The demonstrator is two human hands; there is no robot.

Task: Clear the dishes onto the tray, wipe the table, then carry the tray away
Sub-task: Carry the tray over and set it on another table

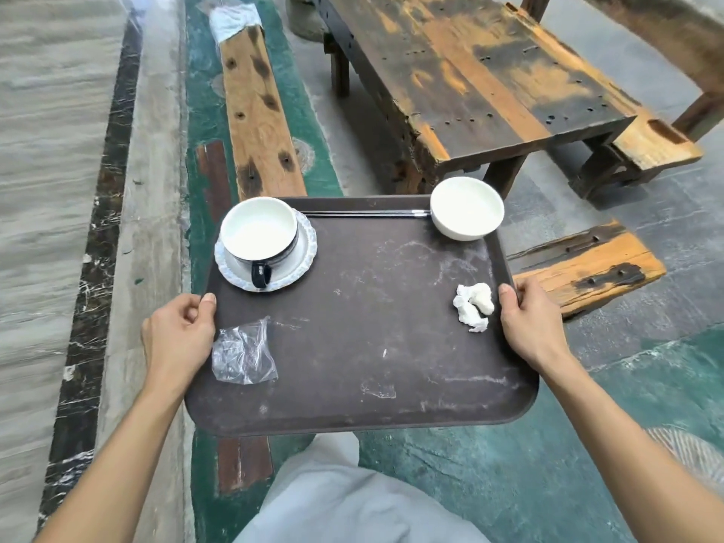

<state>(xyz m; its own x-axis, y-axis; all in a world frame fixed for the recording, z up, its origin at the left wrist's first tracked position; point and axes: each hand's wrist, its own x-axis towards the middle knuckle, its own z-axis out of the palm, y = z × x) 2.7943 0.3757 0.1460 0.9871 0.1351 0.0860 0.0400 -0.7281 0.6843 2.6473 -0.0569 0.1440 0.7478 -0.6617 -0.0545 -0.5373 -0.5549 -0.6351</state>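
A dark brown tray (352, 386) hangs in the air in front of me, off the table. My left hand (178, 335) grips its left rim and my right hand (529, 323) grips its right rim. On the tray stand a white cup with a dark handle (258, 237) on a white saucer (303, 248) at the far left, a white bowl (466, 207) at the far right corner, and dark chopsticks (364, 214) along the far rim. A crumpled white tissue (474, 305) lies near my right hand, a clear plastic wrapper (243, 352) near my left.
The worn wooden table (489, 80) stands ahead to the right, with a wooden bench (258, 111) on its left and another bench (587, 268) on the right. A white wad (235, 19) rests on the left bench's far end. A stone step (58, 190) runs along the left.
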